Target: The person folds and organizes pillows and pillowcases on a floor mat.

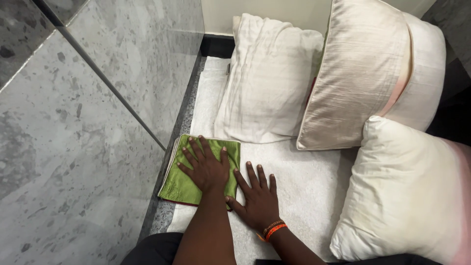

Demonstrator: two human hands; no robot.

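Left hand [206,167] flat, fingers spread, pressing folded green cloth [184,184] at 7 o'clock; right hand [257,196] flat, holding nothing, on white mat [304,181], touching cloth edge; white pillow [267,78] at 12.

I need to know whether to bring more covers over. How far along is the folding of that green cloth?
Done: the green cloth already lies folded into a flat square on the white mat. In hand: the left hand presses it flat; the right hand rests on the mat beside it. Left: four pillows stand behind, none in a green cover.
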